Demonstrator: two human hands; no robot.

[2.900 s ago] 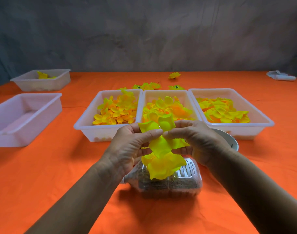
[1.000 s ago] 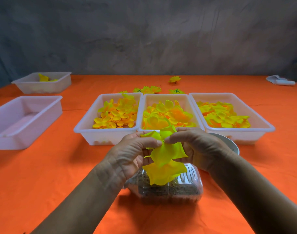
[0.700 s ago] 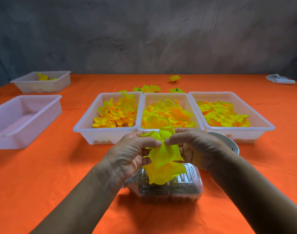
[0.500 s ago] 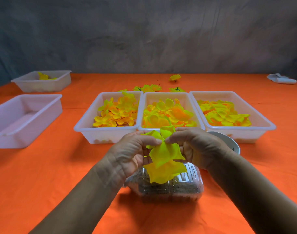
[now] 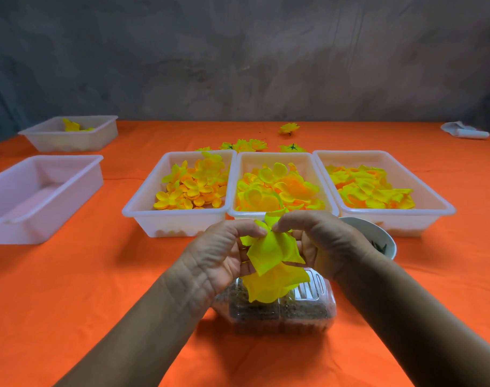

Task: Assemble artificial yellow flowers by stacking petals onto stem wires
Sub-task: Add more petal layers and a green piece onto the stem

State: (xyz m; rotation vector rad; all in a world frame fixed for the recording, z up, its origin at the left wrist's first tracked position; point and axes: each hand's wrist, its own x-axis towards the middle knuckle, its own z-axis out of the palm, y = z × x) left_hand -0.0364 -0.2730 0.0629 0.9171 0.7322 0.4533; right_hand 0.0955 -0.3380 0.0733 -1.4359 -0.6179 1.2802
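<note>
Head view: left hand [image 5: 218,256] and right hand [image 5: 321,241] meet mid-frame, both pinching a stack of yellow petals [image 5: 271,261] at its top, fingertips nearly touching each other. Petals hang down from the pinch, lowest one in front of a clear plastic container [image 5: 280,308] sitting on the orange tabletop [image 5: 70,289]. Stem wire can't be made out. Behind the hands, three white trays side by side, touching: left tray [image 5: 143,216] with small yellow-orange petals, middle tray [image 5: 274,156] with larger petals, right tray [image 5: 444,208] with flat petals. Small white bowl [image 5: 377,236] just beside right wrist, in front of right tray. Finished flowers [image 5: 246,145] lie loose behind the trays. Two more trays far left: near one [image 5: 43,219] and far one [image 5: 70,141] with a few yellow pieces.
</note>
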